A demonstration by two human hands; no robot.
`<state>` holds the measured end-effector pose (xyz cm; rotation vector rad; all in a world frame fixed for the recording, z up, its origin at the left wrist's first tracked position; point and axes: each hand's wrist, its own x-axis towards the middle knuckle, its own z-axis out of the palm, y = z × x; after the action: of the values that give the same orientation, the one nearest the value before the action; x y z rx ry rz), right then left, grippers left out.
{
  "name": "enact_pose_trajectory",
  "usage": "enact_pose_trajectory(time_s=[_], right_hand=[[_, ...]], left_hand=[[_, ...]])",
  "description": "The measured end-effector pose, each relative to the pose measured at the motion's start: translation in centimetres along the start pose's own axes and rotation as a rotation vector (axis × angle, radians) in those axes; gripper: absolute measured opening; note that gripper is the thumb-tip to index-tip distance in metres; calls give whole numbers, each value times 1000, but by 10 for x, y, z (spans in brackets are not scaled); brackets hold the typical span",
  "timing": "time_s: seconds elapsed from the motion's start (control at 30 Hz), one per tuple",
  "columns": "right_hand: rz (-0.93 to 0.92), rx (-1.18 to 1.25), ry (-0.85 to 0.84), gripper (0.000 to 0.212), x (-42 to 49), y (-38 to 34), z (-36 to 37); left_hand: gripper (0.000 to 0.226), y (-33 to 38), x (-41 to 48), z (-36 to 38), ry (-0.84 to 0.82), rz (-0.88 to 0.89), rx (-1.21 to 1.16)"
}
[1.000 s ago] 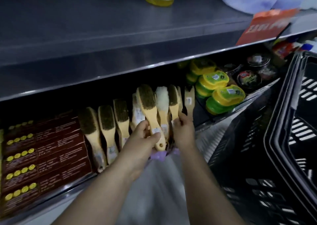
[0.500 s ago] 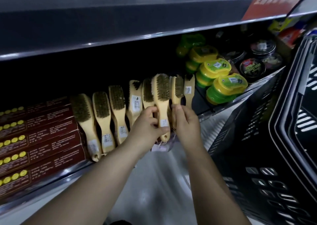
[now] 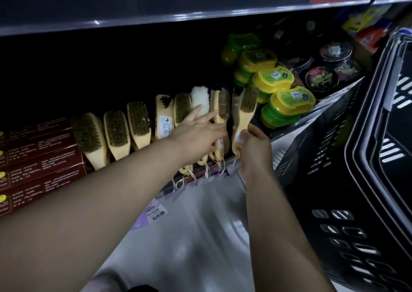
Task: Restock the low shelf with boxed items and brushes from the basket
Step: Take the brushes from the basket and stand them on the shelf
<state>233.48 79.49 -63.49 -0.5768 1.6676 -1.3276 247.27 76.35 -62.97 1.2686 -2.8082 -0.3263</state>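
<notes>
Brush [image 3: 244,113], pale wood with dark bristles facing us, stands upright at the row's right end on the low shelf [image 3: 327,102], its handle gripped by the right hand [image 3: 254,150]. The left hand [image 3: 196,133] lies flat, fingers straight, against the other brushes [image 3: 138,122]. The basket [image 3: 367,158] sits just right. String tags blur and the shelf's back is black. Half a second ago both hands pinched handles.

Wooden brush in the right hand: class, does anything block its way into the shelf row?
Nothing visible does. The right hand grips the pale wooden brush at a dark gap; the open left hand rests on the neighbouring brushes.
</notes>
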Motion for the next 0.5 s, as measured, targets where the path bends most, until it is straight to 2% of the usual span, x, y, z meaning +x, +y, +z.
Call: enact_pose_trajectory(time_s=[0.17, 0.33, 0.4, 0.5], right_hand=[[-121, -156, -2, 30, 5, 4, 5], [-242, -211, 46, 22, 10, 8, 17], [-278, -299, 11, 24, 12, 11, 21], [-278, -436, -75, 39, 12, 21, 21]], left_hand=[[48, 5, -9, 12, 97, -62, 176], [66, 16, -13, 22, 59, -142, 294], [69, 15, -18, 27, 72, -181, 289], [70, 15, -24, 31, 83, -222, 278]])
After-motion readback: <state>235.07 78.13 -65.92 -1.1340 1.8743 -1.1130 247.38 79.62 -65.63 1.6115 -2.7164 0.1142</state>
